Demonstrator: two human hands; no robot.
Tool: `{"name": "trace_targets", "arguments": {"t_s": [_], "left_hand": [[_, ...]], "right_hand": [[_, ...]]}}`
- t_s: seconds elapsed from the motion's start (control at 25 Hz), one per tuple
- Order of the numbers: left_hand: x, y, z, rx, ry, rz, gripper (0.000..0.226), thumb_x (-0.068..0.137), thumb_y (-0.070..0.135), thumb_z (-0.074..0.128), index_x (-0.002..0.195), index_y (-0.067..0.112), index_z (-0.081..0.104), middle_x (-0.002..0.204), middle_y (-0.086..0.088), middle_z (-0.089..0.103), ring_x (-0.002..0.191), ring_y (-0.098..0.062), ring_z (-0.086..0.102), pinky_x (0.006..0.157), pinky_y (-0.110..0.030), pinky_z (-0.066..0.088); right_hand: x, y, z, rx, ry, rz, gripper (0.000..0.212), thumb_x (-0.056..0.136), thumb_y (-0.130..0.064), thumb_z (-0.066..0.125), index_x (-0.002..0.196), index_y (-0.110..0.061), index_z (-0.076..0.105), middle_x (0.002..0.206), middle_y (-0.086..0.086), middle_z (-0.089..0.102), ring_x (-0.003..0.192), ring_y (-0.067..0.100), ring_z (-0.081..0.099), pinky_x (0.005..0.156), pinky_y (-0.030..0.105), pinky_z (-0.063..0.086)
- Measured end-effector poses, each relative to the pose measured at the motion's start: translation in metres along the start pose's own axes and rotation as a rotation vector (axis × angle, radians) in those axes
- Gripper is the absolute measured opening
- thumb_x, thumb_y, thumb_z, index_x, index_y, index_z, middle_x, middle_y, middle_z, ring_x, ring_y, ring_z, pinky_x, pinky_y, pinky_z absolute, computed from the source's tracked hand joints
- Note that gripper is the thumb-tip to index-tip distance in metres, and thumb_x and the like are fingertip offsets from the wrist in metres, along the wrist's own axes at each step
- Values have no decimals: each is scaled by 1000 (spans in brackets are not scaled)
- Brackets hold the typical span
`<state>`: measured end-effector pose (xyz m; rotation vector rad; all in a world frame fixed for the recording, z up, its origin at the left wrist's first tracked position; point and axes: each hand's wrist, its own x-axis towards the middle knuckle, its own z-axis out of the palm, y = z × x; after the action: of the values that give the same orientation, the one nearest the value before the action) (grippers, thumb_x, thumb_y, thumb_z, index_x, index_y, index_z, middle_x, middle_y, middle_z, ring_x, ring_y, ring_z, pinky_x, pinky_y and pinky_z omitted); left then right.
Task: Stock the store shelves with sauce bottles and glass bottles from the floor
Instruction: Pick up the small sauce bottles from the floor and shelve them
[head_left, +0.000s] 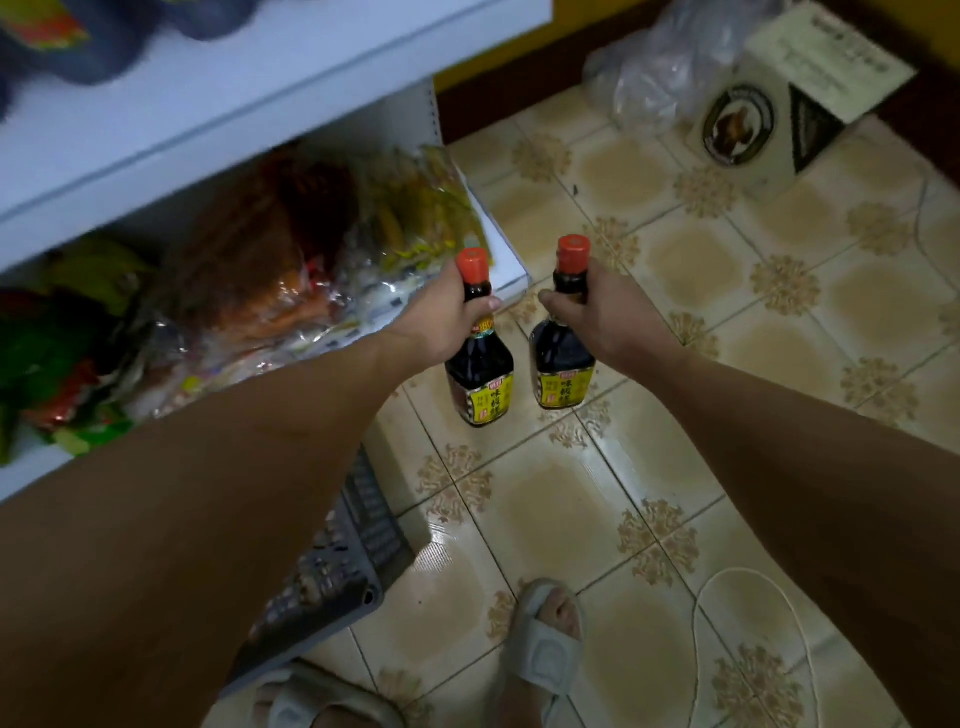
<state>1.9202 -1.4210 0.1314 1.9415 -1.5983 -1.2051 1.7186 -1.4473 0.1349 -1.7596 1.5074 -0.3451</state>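
- Nearest you, your two feet in grey slippers (540, 654) stand on the patterned floor tiles (566, 499), and a dark plastic basket (332, 561) lies tilted against the base of the shelving at your left
- Your left hand (441, 317) has its fingers and thumb curled tight round the neck of a dark soy sauce bottle (480, 374) with an orange cap and yellow label; the grip sits just under the cap
- Your right hand (602, 312) grips a second soy sauce bottle (563, 364) the same way, thumb wrapped across the neck
- Both bottles hang upright, side by side but apart, low over the tiles just in front of the shelf corner; whether their bases touch the floor you cannot tell
- By the look of it you are in the carrying step: two bottles in hand, neither shelved yet
- The lower white shelf (506, 270) to the left is packed with snack bags (291, 249), so your next move calls for finding free shelf space and setting each bottle down upright, one at a time
- Farther off, a printed carton (769, 119) and a clear plastic bag (660, 67) sit by the wall
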Motion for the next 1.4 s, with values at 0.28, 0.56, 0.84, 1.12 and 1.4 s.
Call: {"name": "trace_targets", "arguments": {"t_s": [0.28, 0.56, 0.84, 1.12, 1.4], "left_hand": [[-28, -27, -121, 65, 85, -14, 54, 96, 38, 57, 139, 16, 34, 121, -7, 54, 108, -23, 53, 94, -37, 45], [-88, -60, -240, 2, 213, -46, 37, 92, 35, 61, 123, 21, 46, 119, -4, 60, 108, -23, 56, 94, -39, 46], [-184, -87, -372, -91, 422, -32, 23, 78, 43, 61, 92, 27, 53, 89, -2, 63, 94, -33, 64, 84, -57, 53], [-251, -143, -474, -98, 647, -31, 45, 79, 46, 59, 119, 28, 47, 106, -2, 60, 108, -29, 59, 97, -52, 49], [-262, -201, -517, -42, 662, -92, 40, 95, 21, 61, 131, 16, 42, 122, -5, 57, 115, -21, 52, 99, -35, 42]], "right_hand": [[36, -123, 27, -45, -66, -229, 21, 94, -42, 60, 98, -21, 54, 82, -4, 61, 75, 13, 59, 65, 29, 44], [49, -267, 60, -169, -118, -416, 26, 89, -52, 60, 91, -26, 56, 84, -1, 65, 82, 21, 62, 70, 35, 48], [31, -414, 103, -215, -140, -592, 26, 87, -51, 58, 81, -26, 55, 78, -3, 63, 80, 25, 61, 70, 39, 49], [13, -528, 175, -244, -110, -724, 34, 84, -59, 54, 89, -26, 55, 89, 4, 68, 85, 31, 63, 76, 43, 52], [19, -566, 227, -197, 61, -669, 42, 91, -56, 51, 104, -17, 55, 103, 11, 68, 96, 38, 61, 74, 40, 47]]}}
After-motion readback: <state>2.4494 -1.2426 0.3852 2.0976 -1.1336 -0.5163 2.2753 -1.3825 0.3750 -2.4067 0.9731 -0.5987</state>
